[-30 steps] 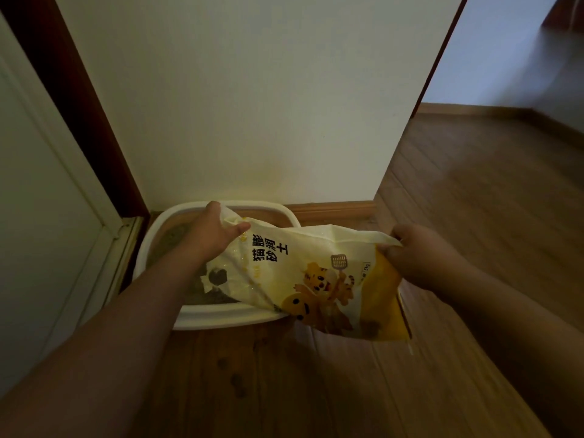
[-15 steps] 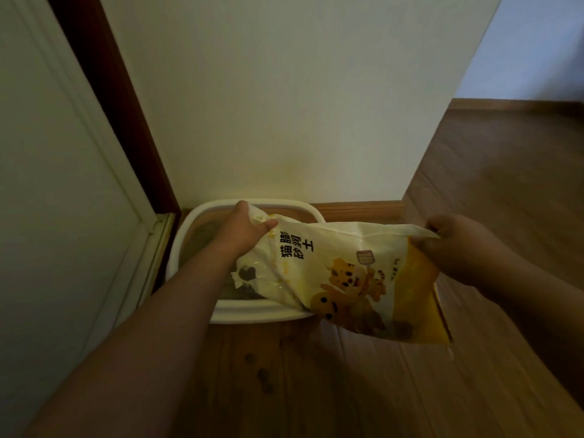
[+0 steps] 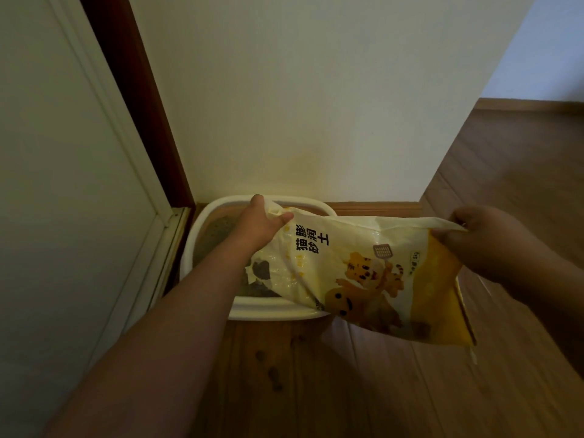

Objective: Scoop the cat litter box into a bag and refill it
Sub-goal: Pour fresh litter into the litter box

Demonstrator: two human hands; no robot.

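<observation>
A yellow-and-white plastic litter bag (image 3: 357, 273) is gripped at both ends by the hands, left (image 3: 262, 222) and right (image 3: 474, 238), over the white plastic litter box (image 3: 268, 308), where an overshot pour risks spilling onto the wooden floor (image 3: 395, 390).

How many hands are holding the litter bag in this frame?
2. The left hand grips the litter bag at its upper left corner, over the litter box. The right hand pinches the upper right corner, out over the wooden floor.

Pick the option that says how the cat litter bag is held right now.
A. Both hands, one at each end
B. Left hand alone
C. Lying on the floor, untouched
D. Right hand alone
A: the left hand and right hand grip opposite ends of the cat litter bag over the litter box.
</observation>
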